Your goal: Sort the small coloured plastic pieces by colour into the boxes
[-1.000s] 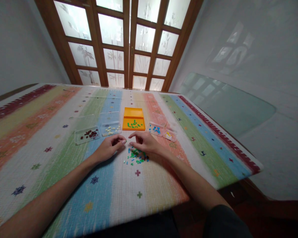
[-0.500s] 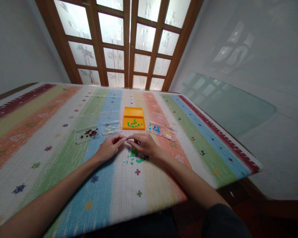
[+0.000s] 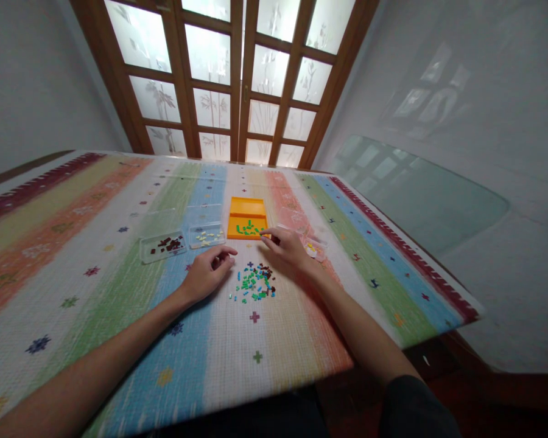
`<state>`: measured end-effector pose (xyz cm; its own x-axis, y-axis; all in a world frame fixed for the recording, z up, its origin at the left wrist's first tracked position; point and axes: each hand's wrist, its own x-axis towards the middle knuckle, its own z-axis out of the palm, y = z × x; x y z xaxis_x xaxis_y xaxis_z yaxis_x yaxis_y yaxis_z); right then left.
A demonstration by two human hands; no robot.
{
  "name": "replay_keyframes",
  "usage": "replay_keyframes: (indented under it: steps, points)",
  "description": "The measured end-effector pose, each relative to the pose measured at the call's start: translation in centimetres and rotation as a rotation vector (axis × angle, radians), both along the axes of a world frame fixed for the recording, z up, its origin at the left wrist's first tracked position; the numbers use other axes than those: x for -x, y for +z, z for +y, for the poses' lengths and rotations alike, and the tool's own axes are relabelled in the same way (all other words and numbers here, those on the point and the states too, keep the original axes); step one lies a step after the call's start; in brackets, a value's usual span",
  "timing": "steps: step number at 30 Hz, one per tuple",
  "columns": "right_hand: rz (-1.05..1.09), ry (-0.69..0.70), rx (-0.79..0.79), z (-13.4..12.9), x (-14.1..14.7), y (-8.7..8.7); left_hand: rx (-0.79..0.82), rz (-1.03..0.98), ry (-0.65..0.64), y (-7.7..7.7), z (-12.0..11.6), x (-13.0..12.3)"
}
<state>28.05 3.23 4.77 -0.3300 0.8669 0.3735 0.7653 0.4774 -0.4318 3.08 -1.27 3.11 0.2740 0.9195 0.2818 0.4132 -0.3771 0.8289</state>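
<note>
My right hand reaches to the front right corner of the orange box, thumb and index finger close together at its rim. Whatever sits between those fingertips is too small to make out. Several small green bricks lie in the front half of this box. My left hand rests on the cloth, its index finger stretched out and thumb apart, with no piece visible in it. Between the hands, nearer me, spreads a loose pile of small green, blue and dark brown bricks.
Left of the orange box stand a clear tray with brown bricks and one with pale cream pieces. At the right, a clear tray with yellow pieces is partly behind my right hand. A striped tablecloth covers the table.
My hands met over the pile with a small green piece at the fingertips. Now they are apart: the right has moved forward and right to the orange box, uncovering the pile.
</note>
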Motion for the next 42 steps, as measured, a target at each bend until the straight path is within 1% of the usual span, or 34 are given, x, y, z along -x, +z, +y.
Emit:
replay_keyframes:
  steps: [3, 8, 12, 15, 18, 22, 26, 28, 31, 37, 42]
  points:
    - [-0.024, -0.061, 0.014, 0.5, -0.4, 0.0, 0.013, 0.012, -0.007, 0.1, 0.0, 0.0]
    - [-0.088, -0.164, 0.031, 1.1, -0.2, 0.0, 0.025, 0.021, -0.019, 0.1, 0.1, 0.0]
    - [-0.106, -0.188, 0.029, 1.0, -0.4, 0.1, 0.051, 0.001, -0.003, -0.1, 0.3, 0.2]
    - [-0.084, -0.146, 0.041, 0.6, -0.8, 0.2, 0.076, -0.013, 0.011, -0.2, 0.3, 0.3]
    - [-0.052, -0.020, 0.088, -0.2, -0.7, 0.3, 0.085, -0.024, 0.012, -0.2, 0.3, 0.3]
    - [-0.029, 0.174, 0.189, -1.6, 0.4, 0.4, 0.075, -0.024, 0.009, -0.2, 0.4, 0.3]
    - [-0.055, 0.281, 0.229, -2.6, 1.7, 0.6, 0.056, 0.023, -0.016, -0.2, 0.3, 0.3]
    - [-0.074, 0.302, 0.259, -2.9, 2.1, 0.6, 0.045, 0.041, -0.031, -0.1, 0.3, 0.3]
    - [-0.107, 0.297, 0.301, -3.2, 2.5, 0.7, 0.031, 0.054, -0.043, 0.0, 0.2, 0.2]
    - [-0.160, 0.248, 0.263, -3.6, 3.1, 0.7, 0.004, 0.083, -0.063, 0.0, 0.2, 0.1]
    - [-0.189, 0.238, 0.283, -3.7, 3.5, 0.8, -0.003, 0.103, -0.064, 0.0, 0.1, 0.0]
